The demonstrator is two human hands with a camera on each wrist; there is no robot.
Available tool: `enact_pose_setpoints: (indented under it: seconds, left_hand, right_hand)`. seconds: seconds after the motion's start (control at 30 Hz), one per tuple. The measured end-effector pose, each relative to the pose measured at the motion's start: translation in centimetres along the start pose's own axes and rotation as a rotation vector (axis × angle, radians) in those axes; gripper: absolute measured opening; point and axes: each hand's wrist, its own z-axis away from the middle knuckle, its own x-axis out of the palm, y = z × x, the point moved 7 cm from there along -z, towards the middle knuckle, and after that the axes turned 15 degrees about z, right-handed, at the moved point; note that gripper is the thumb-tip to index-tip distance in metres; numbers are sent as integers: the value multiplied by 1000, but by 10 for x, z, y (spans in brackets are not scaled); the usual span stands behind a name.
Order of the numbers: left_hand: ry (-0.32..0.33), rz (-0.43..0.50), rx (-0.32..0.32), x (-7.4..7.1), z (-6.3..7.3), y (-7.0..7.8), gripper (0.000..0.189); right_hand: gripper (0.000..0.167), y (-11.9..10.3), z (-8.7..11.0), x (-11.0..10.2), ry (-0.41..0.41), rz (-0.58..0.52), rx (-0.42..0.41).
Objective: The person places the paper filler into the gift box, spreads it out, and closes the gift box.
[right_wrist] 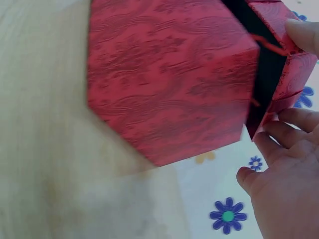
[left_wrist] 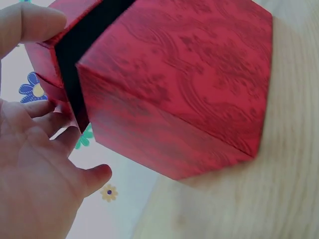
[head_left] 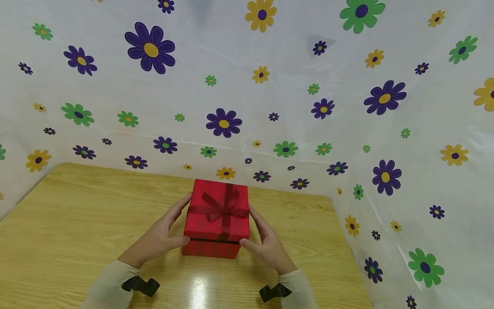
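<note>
A red gift box [head_left: 208, 249] stands on the table, its patterned side wall [left_wrist: 194, 64] large in the left wrist view. Its lid [head_left: 204, 193] carries a dark red ribbon bow [head_left: 224, 211] and sits slightly raised and tilted over the base. A black band [right_wrist: 266, 74] shows in the gap, crossed by a thin red strip in the right wrist view. My left hand [head_left: 164, 236] grips the lid's left side, thumb at the near corner, fingers along the side. On the opposite side my right hand [head_left: 270, 246] grips the lid the same way.
The wooden table [head_left: 96, 206] spreads around the box. Behind it and to the right hangs a white flower-printed sheet [head_left: 185, 94], meeting the table's far edge. Black straps with small devices circle both wrists.
</note>
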Motion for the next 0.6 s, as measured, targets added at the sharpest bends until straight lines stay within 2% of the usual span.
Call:
enact_pose_setpoints:
  seconds: [0.3,0.6]
  left_hand:
    - [-11,19,-26,-4,2,-18,102]
    - [-43,48,-16,-5,6,-21,99]
  right_hand:
    - [84,10,1,13,-6,-37,-3]
    - [81,16,5,17,-4,-35,-44]
